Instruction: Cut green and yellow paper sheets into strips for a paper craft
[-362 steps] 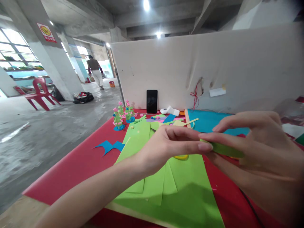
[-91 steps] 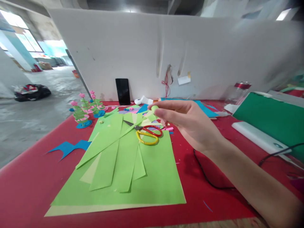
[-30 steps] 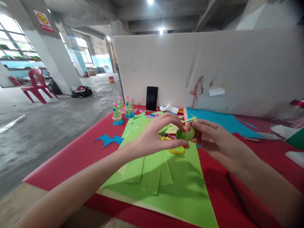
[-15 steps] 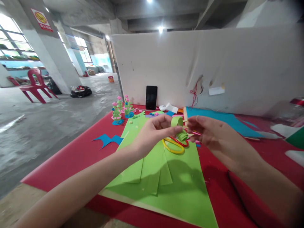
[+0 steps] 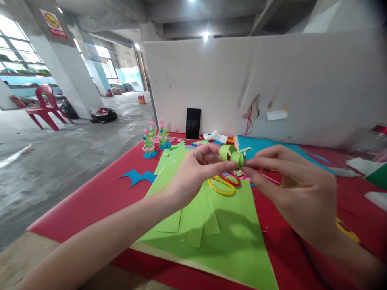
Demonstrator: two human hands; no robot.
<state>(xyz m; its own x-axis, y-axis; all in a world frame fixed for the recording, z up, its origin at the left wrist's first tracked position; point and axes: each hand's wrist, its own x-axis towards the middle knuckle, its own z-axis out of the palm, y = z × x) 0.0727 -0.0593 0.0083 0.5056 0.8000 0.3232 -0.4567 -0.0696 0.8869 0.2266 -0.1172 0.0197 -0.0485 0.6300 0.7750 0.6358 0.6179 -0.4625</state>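
Pinching from both sides, our two hands meet over the work. Between them, in the air, is the thing we are working on: a narrow, light-green paper strip [image 5: 236, 159], curled into a small roll with a wider loop beside it. Our bare left hand [image 5: 193, 173] grips the loop side between thumb and fingers. Our bare right hand [image 5: 302, 189] has thumb and fingertips closed at the roll's right end.

Half a second ago, our right fingers were spread and apart from the paper, and the roll hung lower, under the loop. Now the right hand has come in to take hold, and the roll sits higher, just right of the loop. We judge that this second grip steadies the curl, so its winding can be tightened or adjusted with less risk of it springing loose.

Directly below our hands, scissors with one red and one yellow handle loop [image 5: 222, 187] rest on a large, flat, bright-green paper sheet [image 5: 236, 253]. Beyond our left hand stand little green paper trees with pink tops [image 5: 148, 146]. Left of that hand lies a jagged blue paper scrap [image 5: 137, 177].
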